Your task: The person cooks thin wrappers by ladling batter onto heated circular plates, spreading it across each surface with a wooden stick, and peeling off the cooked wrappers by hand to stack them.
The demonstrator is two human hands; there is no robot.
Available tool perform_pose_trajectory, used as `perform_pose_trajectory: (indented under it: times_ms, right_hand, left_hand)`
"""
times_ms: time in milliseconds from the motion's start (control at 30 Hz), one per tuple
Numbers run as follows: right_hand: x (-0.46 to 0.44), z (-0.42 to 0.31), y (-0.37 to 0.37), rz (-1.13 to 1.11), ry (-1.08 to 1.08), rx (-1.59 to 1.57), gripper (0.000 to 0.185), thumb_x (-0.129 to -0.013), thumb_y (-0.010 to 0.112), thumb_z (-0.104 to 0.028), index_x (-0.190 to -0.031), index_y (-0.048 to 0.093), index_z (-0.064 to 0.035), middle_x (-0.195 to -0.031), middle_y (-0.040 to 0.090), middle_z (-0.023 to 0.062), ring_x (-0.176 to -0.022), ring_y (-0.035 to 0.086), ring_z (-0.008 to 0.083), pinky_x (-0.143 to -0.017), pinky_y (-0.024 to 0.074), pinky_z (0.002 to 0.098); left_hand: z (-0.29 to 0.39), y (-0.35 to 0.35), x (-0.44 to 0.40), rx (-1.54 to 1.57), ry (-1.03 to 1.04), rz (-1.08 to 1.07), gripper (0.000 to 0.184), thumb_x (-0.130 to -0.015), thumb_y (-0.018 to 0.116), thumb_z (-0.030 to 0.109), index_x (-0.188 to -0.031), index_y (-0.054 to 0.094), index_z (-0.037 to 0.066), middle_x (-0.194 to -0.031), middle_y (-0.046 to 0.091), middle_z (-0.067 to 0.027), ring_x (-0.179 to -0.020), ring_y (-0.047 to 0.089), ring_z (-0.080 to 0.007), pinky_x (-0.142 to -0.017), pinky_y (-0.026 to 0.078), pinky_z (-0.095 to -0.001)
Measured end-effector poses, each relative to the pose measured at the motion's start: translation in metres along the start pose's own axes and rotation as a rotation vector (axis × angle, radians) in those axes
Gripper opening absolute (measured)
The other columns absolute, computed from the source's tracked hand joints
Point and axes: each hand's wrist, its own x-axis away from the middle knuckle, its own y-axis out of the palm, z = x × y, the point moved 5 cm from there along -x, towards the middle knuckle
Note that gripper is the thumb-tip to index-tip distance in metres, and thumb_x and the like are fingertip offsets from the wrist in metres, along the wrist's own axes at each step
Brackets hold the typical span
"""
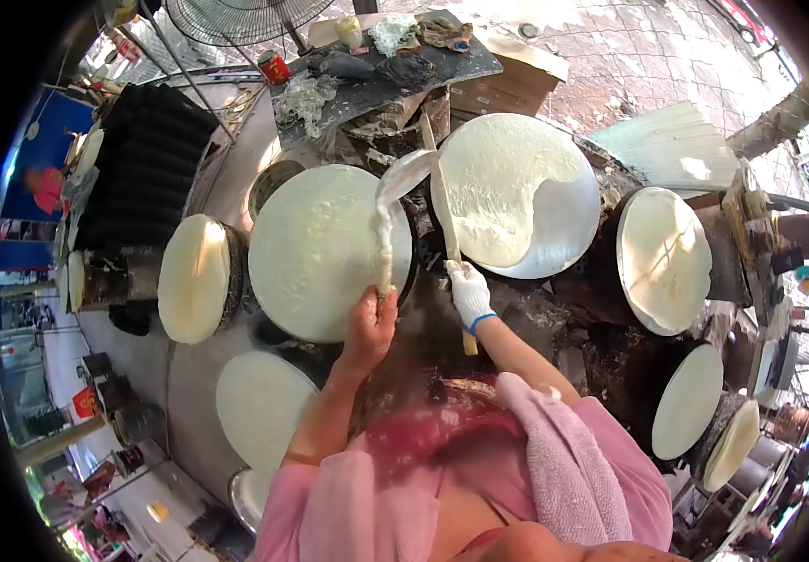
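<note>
Creamy batter [489, 178] coats most of a round silver griddle [565, 217], one side bare.
Left hand [370, 330] grips batter-smeared ladle [406, 178]; white-gloved right hand [469, 294] grips long wooden stick [446, 211].

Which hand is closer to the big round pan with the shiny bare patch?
The right. The gloved right hand is just off the pan's near left edge; the bare left hand, around a ladle handle, is farther away to the left.
</note>
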Motion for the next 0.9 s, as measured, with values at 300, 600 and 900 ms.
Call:
perform_pose_trajectory:
  times_ms: [300, 600, 900]
  right_hand:
    - [0.036, 0.025, -0.081, 0.382, 0.126, -0.137, 0.038, -0.098, 0.053, -0.038, -0.097, 0.063, -0.0012, -0.069, 0.064, 0.0065, -0.061, 0.061, 0.02, -0.06, 0.0491, 0.0365]
    - [0.048, 0.024, -0.143, 0.34, -0.036, 0.741, 0.034, -0.099, 0.047, -0.041, -0.107, 0.055, -0.0096, -0.084, 0.066, 0.0255, -0.082, 0.063, 0.0466, -0.069, 0.0477, 0.0556]
    - [0.065, 0.02, -0.189, -0.1, -0.068, 0.889, 0.043, -0.097, 0.047, -0.046, -0.102, 0.055, -0.0042, -0.087, 0.066, 0.0263, -0.085, 0.066, 0.0448, -0.074, 0.0499, 0.0564]
  left_hand:
    - [-0.049, -0.044, 0.061, 0.275, -0.288, -0.015, 0.023, -0.099, 0.055, 0.02, -0.083, 0.051, 0.003, -0.06, 0.045, 0.0032, -0.05, 0.04, -0.0037, -0.044, 0.035, -0.0244]
    - [-0.031, -0.005, 0.082, 0.412, -0.443, 0.03, 0.014, -0.1, 0.054, 0.019, -0.095, 0.055, 0.005, -0.06, 0.041, 0.0057, -0.046, 0.036, -0.0021, -0.039, 0.028, -0.0188]
    - [0.015, 0.062, 0.108, 0.315, -0.441, 0.109, 0.017, -0.099, 0.055, 0.02, -0.096, 0.054, 0.004, -0.061, 0.043, 0.0039, -0.047, 0.037, -0.0036, -0.041, 0.03, -0.0205]
